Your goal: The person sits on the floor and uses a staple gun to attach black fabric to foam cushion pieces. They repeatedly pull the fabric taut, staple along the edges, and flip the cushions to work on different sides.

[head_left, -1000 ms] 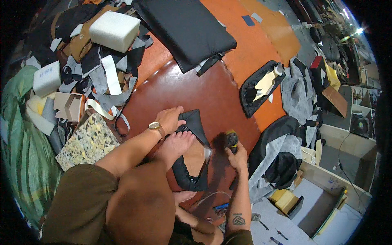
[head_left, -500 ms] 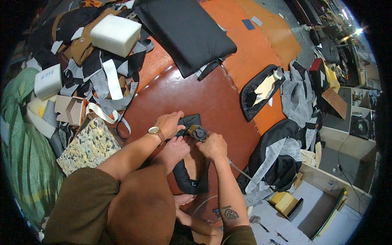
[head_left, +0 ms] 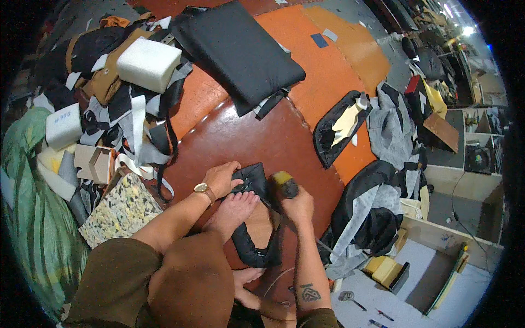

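A wooden panel lies on the brown padded surface, with black cover material folded over its edges. My left hand, with a watch on the wrist, grips the folded material at the panel's far left corner; part of the fingers is hidden against it. My bare left foot presses on the panel beside that hand. My right hand is closed round a yellow and black air staple gun with a hose behind it. The staple gun is held just right of the panel, apart from it, and looks slightly blurred.
Beyond the panel lies a large black cushion. Fabric scraps, white foam blocks and a speckled foam piece crowd the left. A black cover piece and grey-black fabric lie right, near a wooden tray frame.
My right hand has lifted the staple gun off the folded material and moved it right. My left hand stays at the corner. The whole view has shifted slightly.
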Demonstrator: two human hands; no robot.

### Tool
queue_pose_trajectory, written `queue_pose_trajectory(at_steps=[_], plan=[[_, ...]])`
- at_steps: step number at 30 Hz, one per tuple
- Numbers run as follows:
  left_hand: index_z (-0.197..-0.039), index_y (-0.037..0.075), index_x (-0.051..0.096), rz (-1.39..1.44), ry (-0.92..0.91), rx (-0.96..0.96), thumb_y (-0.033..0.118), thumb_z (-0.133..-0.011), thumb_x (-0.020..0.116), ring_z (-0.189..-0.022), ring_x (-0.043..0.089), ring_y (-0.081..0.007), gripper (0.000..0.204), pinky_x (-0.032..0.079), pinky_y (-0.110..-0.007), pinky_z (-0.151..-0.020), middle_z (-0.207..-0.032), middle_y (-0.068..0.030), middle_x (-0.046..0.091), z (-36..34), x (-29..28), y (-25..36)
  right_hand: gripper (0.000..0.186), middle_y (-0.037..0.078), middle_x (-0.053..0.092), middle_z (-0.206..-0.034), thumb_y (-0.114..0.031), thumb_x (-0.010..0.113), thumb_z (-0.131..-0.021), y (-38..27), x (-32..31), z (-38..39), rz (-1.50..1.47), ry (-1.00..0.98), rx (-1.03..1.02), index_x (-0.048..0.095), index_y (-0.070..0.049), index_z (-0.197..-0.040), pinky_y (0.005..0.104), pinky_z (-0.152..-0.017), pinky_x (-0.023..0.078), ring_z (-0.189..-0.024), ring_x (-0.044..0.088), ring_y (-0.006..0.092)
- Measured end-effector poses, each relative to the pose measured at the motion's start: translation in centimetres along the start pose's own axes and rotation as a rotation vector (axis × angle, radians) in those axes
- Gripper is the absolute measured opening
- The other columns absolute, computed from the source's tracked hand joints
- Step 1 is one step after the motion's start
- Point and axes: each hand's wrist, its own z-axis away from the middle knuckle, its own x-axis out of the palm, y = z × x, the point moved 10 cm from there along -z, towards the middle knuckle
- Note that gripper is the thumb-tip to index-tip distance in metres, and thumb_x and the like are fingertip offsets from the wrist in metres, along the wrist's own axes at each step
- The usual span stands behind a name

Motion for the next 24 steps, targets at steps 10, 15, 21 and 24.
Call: queue_pose_trajectory(at_steps=[10,15,21,24], plan=[[-0.106,0.0,0.068,-0.036,0.016,-0.343,0.041,-0.095,0.071,-0.102,0.07,-0.0432,0.042,0.055,-0.052,-0.089,-0.104,-0.0233,0.073,2.0,0.5,-2.0,0.081,0.026,0.067,-0.128,-0.05,0.085,-0.08,10.9,8.9,13.3,-0.138,0.069,0.061,0.061,0.001,-0.138,0.0508,-0.103,0.051,-0.12,0.063,0.0455],[-0.102,-0.001,0.067,0.114,0.077,-0.343,0.042,-0.096,0.072,-0.09,0.072,-0.0408,0.044,0.056,-0.05,-0.082,-0.095,-0.0229,0.074,1.9,0.7,-2.4,0.048,0.026,0.071,-0.112,-0.035,0.073,-0.092,12.5,9.5,11.6,-0.158,0.163,0.126,0.071,-0.003,-0.127,0.0514,-0.091,0.055,-0.105,0.069,0.0454],[-0.095,0.002,0.067,0.54,0.0,-0.273,0.045,-0.1,0.068,-0.067,0.069,-0.0206,0.043,0.057,-0.037,-0.061,-0.077,-0.0103,0.07,-3.8,1.5,3.5,0.042,0.027,0.071,-0.112,-0.035,0.059,-0.102,5.5,5.7,6.2,-0.169,0.189,0.013,0.069,-0.008,-0.133,0.0534,-0.091,0.055,-0.105,0.069,0.0461],[-0.099,0.005,0.066,0.679,-0.425,-0.488,0.053,-0.105,0.059,-0.063,0.068,-0.0157,0.049,0.056,-0.032,-0.052,-0.078,-0.0039,0.067,-3.9,5.7,7.1,0.041,0.03,0.07,-0.113,-0.034,0.056,-0.104,5.4,7.4,5.2,-0.1,0.063,0.074,0.07,-0.008,-0.133,0.0573,-0.092,0.054,-0.106,0.068,0.047]])
